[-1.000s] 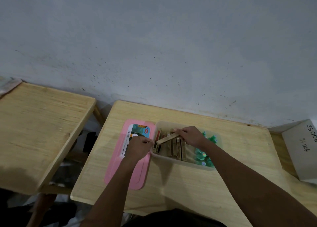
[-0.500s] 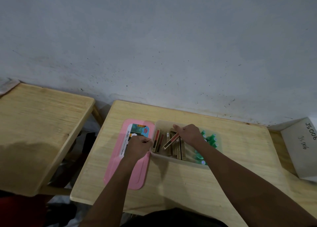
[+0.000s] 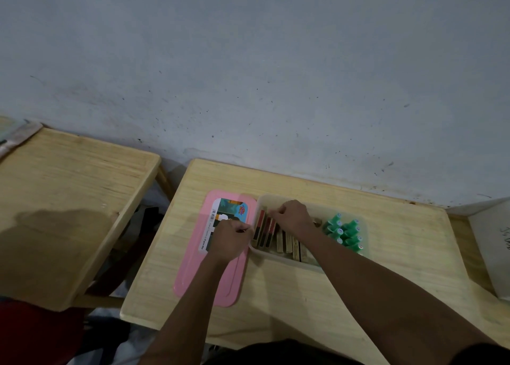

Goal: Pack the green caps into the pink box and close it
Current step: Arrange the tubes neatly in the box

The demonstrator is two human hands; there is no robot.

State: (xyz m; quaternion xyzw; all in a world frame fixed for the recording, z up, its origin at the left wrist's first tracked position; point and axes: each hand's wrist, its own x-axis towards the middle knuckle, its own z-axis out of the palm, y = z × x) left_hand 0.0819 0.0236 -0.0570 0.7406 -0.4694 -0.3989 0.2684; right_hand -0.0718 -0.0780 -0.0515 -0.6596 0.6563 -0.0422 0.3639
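Observation:
The translucent box (image 3: 287, 257) stands open on the small wooden table (image 3: 400, 243). Its pink lid (image 3: 209, 279) lies flat just left of it, label up. Several green caps (image 3: 345, 232) stand packed in the box's right end. Slim brown and red packets (image 3: 288, 244) stand on edge in its left and middle part. My left hand (image 3: 230, 239) rests over the lid, closed on the box's left rim. My right hand (image 3: 291, 217) reaches into the box's left end, its fingertips pinched on the top of one slim packet in the row.
A second wooden table (image 3: 69, 204) stands to the left, with a gap between the two. A white cardboard box (image 3: 494, 248) sits at the right edge. A grey wall (image 3: 248, 75) rises directly behind the table.
My right hand has carried the slim packet from a raised, slanted pose leftward and set it upright among the others at the box's left end. My left hand has stayed on the rim.

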